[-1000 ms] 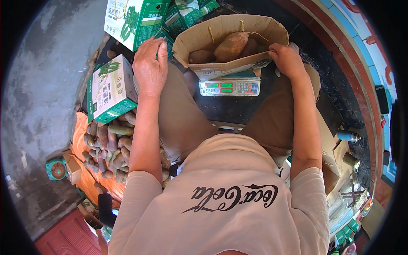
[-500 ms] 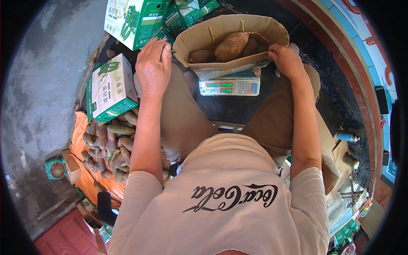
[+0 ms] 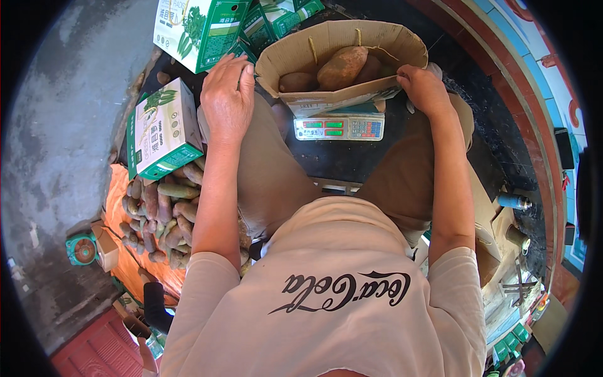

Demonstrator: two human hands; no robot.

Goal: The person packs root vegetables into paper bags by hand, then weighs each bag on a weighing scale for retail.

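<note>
An opened cardboard box (image 3: 295, 60) stands on a digital scale (image 3: 344, 127) with lit green digits and a keypad. Inside lie several large, brownish root vegetables (image 3: 342, 68), and two string loops hang at the box's far wall. My right hand (image 3: 425, 89) has its fingers closed on the box's near right rim. Left of the box, over my left knee, my left hand (image 3: 227, 94) holds nothing; its fingers are stretched out and the thumb stands apart.
A green-and-white printed carton (image 3: 166, 132) stands at left, with another larger carton (image 3: 201, 31) beyond it. A pile of long root vegetables (image 3: 163, 213) lies on an orange sheet (image 3: 116, 201). At right are a blue flask (image 3: 515, 201) and a green fan (image 3: 81, 249) sits far left.
</note>
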